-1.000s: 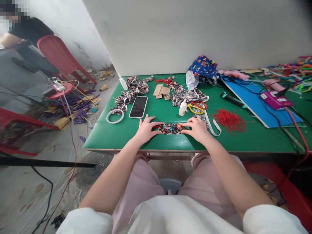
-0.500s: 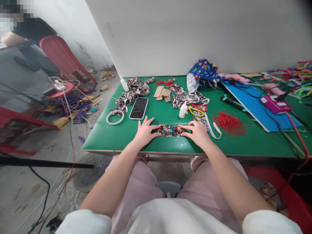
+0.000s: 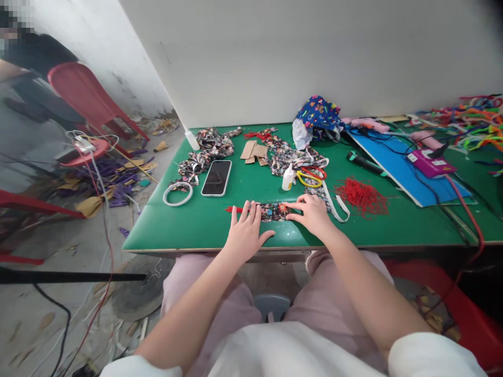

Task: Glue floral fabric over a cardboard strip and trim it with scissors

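A short dark floral fabric strip (image 3: 272,211) lies flat near the table's front edge, with red threads (image 3: 233,209) sticking out past its left end. My left hand (image 3: 244,233) rests palm down over that left end, fingers stretched and thumb apart, hiding part of the cloth. At the other end, my right hand (image 3: 314,215) holds the strip's edge between thumb and fingers. Just beyond stand a small white glue bottle (image 3: 288,178) and yellow-handled scissors (image 3: 309,179). A phone (image 3: 216,178) and a white tape roll (image 3: 178,194) lie to the left.
Long crumpled floral cloth strips (image 3: 212,144) and cardboard pieces (image 3: 253,152) lie further back on the green table (image 3: 188,230). To the right are a red thread pile (image 3: 361,196), a blue board (image 3: 408,167), a purple power box (image 3: 431,163) and cables. A person sits far left.
My left hand has let go of the strip's left edge and now lies flat over that end. Red threads now show at its left. My right hand keeps its hold.
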`<state>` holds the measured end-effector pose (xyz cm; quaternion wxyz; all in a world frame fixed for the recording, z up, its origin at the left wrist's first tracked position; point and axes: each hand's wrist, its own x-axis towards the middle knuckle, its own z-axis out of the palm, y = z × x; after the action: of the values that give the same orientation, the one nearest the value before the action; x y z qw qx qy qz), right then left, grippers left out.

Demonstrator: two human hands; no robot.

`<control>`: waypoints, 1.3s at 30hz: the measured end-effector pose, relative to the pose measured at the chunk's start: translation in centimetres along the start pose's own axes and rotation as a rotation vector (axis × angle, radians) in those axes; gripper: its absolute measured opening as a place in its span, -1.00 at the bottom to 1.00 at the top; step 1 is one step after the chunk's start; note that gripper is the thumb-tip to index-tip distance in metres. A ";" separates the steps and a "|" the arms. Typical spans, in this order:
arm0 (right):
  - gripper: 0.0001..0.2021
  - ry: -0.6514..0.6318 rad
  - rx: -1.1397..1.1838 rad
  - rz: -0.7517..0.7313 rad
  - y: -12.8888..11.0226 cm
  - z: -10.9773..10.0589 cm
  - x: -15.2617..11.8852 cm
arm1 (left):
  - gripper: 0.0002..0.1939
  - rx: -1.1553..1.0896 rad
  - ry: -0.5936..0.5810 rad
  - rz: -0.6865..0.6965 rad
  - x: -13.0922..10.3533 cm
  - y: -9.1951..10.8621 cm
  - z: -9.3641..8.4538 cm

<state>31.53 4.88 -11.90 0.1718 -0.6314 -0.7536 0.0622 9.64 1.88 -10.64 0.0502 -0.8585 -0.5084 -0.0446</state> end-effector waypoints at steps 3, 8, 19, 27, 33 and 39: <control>-0.63 0.003 0.017 -0.005 0.0 -0.1 0.0 | -0.21 0.027 0.009 -0.033 -0.1 0.3 0.3; -0.61 0.004 0.047 -0.025 0.1 0.1 0.1 | -0.19 0.045 0.008 -0.066 -0.1 0.6 0.4; -0.62 0.030 0.177 -0.037 0.6 -0.1 0.3 | -0.17 0.036 -0.038 -0.046 0.9 1.7 -0.3; -0.67 0.160 0.388 0.029 0.6 -1.1 0.5 | -0.10 -0.082 -0.041 0.145 3.5 4.8 0.9; -0.68 0.215 0.454 0.072 -0.1 -1.9 0.3 | -0.12 -0.079 -0.055 0.138 3.6 5.1 0.9; -0.69 0.218 0.459 0.064 -0.6 -1.5 0.4 | -0.15 -0.066 -0.047 0.122 3.8 5.4 0.4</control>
<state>31.44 4.93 -10.20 0.3888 -0.6023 -0.6765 0.1686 16.18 2.65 -10.79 0.0125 -0.8900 -0.4543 -0.0380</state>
